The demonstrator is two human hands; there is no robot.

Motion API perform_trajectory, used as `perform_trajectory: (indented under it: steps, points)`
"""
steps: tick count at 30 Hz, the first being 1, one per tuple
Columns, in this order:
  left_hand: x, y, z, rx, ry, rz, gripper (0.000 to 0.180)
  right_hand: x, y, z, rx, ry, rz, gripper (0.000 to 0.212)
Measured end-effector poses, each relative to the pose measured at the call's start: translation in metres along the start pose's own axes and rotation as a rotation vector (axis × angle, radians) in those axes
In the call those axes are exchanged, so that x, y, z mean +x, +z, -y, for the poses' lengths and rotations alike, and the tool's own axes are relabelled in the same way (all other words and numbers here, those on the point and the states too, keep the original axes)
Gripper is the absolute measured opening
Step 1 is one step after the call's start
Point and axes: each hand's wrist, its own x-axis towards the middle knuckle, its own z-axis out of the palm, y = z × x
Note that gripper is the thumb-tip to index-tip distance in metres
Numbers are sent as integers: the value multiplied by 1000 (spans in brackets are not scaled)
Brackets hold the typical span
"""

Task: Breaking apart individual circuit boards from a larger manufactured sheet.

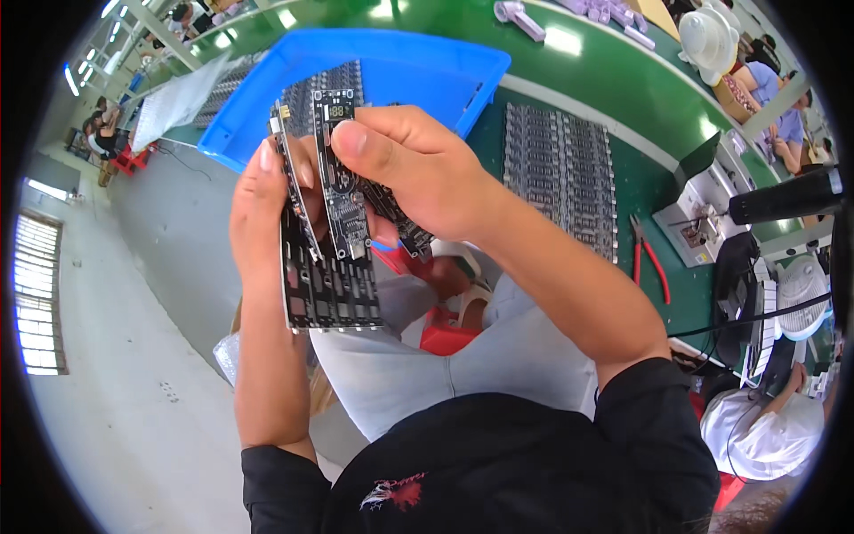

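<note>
Over my lap, my left hand point(259, 200) is closed round a black panel of joined circuit boards point(331, 294), with a narrow board standing edge-on by its thumb. My right hand point(414, 165) grips a single narrow circuit board point(342, 200) that carries a small digit display near its top; the thumb presses beside the display. Another dark board point(402, 227) hangs beneath the right palm, partly hidden by the hand. Both hands are close together, in front of the near edge of a blue plastic bin point(418, 62). Inside the bin more circuit board panels point(325, 80) lie partly behind my hands.
Rows of circuit board panels point(560, 173) cover part of the green bench to the right. Red-handled pliers point(651, 258) lie beside a grey metal device point(703, 209). A white fan point(709, 36) and purple parts point(605, 11) are farther back. A person in white point(765, 432) sits at right.
</note>
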Motion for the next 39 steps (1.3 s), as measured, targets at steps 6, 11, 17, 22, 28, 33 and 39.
perform_trajectory:
  steps: [6, 11, 17, 22, 28, 33, 39]
  points:
    - [73, -1, -3, 392, -364, -137, 29, 65, -98, 9, -512, 189, -298, 34]
    - [100, -30, 27, 712, -522, 142, 51, 89, -168, -13, -1571, 378, -219, 38]
    - [45, -38, 12, 435, -438, -43, 48, 54, -122, -7, -1872, 529, 279, 51]
    - [-49, -40, 22, 307, -262, -273, 48, 39, -104, 3, -1957, -54, -125, 35]
    - [-117, -28, 62, 394, -36, -390, 31, -50, 54, -41, -819, 459, 330, 36]
    - [-147, -62, 59, 535, 32, -236, 61, -91, 39, -76, -586, 780, 112, 21]
    - [-165, -72, 68, 465, -391, 191, 38, -125, 27, -90, -394, 929, 143, 12]
